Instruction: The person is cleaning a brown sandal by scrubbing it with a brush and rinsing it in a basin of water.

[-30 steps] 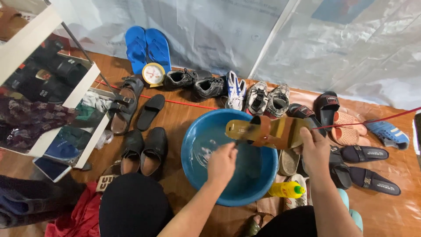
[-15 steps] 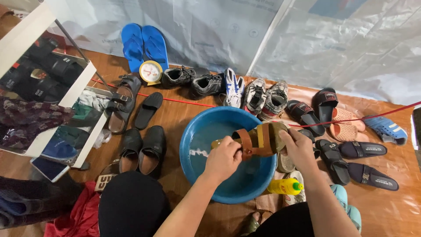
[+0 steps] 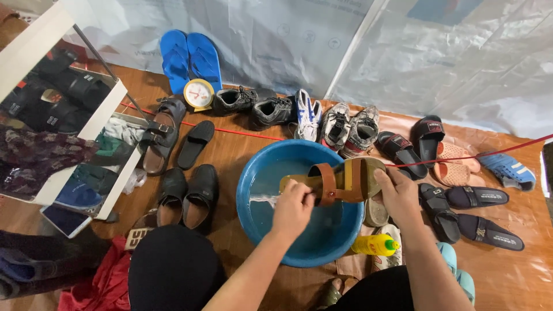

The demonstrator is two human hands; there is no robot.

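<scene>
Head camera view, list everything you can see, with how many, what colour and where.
sandal: 1, tan with brown straps, held over the basin
basin: 1, blue, holds water, centre of floor
bottle: 1, yellow with green cap, lying right of basin
flip-flops: 2, blue, far left by the sheet
clock: 1, yellow rim, below the flip-flops
lace-up shoes: 2, black, behind basin
sneakers: 2, grey-white, behind basin
dress shoes: 2, black, left of basin
slides: several, black, right side
cord: 1, red, across the floor
left hand: on the sandal's front
right hand: gripping the sandal's heel end
</scene>
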